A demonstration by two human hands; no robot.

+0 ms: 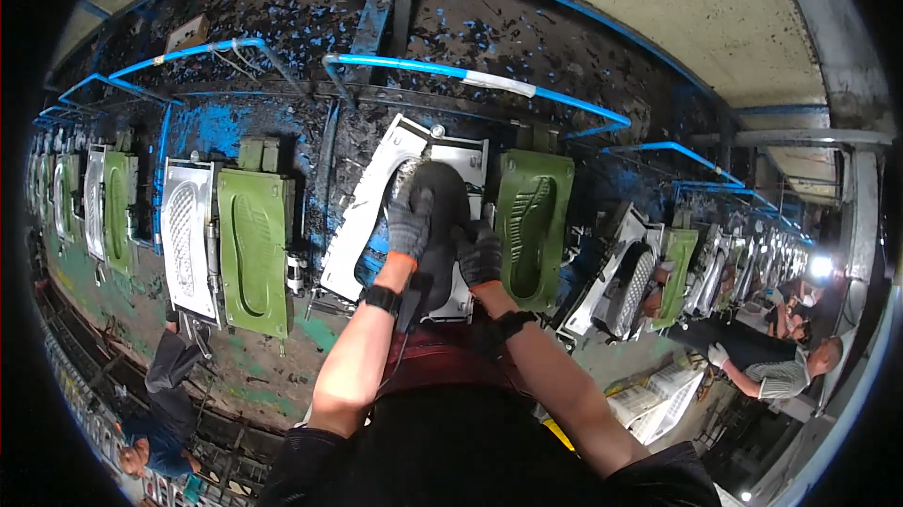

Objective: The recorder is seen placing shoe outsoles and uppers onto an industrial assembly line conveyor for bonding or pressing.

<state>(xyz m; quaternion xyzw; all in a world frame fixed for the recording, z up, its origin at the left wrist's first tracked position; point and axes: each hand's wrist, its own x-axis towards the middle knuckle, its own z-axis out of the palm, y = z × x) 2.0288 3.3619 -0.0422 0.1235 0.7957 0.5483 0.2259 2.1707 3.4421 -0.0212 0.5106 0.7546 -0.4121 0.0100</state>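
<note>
In front of me a dark, shoe-shaped piece [440, 189], seemingly a shoe upper on a form, stands lengthwise over an open silver sole mould. My left hand [410, 227], in a grey glove with an orange cuff, presses along its left side with the fingers together. Against its right side lies my right hand [479, 254], gloved alike, fingers curled toward it. The undersides of both hands are hidden. A tilted silver frame [354, 227] with a sole-shaped opening rests on the left. Just right of my right hand is a green mould half [536, 225] with a ridged sole hollow.
Similar silver moulds [189, 234] and green moulds [252, 253] continue along the line on both sides. Blue pipe rails [423, 63] cross behind. A person in a striped shirt [785, 376] works at right, another in dark clothes [155, 441] at lower left. White racks [658, 402] stand lower right.
</note>
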